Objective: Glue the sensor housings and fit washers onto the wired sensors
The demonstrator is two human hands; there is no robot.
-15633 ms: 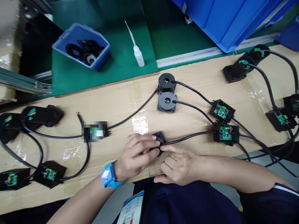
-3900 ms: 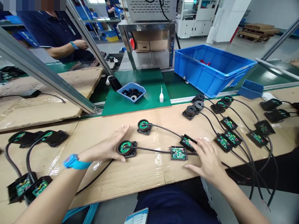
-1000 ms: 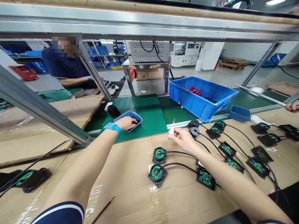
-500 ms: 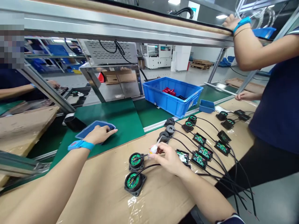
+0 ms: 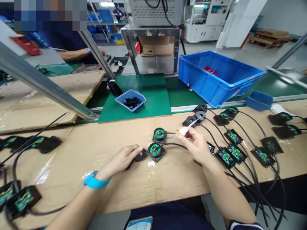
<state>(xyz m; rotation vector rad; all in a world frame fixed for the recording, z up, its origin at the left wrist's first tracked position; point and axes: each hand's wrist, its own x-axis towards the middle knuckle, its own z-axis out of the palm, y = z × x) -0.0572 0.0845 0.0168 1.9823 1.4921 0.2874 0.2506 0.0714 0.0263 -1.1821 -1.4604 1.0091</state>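
Note:
My left hand (image 5: 123, 158), with a blue wristband, is low over the cardboard, its fingers closed on a black round cap (image 5: 141, 155). Another black piece (image 5: 130, 165) shows partly under the palm. Just right of the cap sit two black round housings, the nearer housing (image 5: 155, 150) and the farther one (image 5: 159, 134), both with green circuit boards and thin wires inside. My right hand (image 5: 195, 143) pinches a small white glue bottle (image 5: 183, 131), its thin nozzle pointing up and right. Behind the nozzle, several capped black housings (image 5: 191, 120) stand on the cardboard.
A small blue tray (image 5: 122, 99) of black parts stands on a green mat (image 5: 153, 110). Farther right are a large blue bin (image 5: 203, 86), a small blue box (image 5: 259, 100) and several cabled circuit boxes (image 5: 225, 156). A metal post (image 5: 59, 92) slants at left; another person's arm (image 5: 74, 55) shows beyond.
My left hand has left the small blue tray and come down to the cardboard with a black cap. My right hand keeps the glue bottle. The view has swung left and down.

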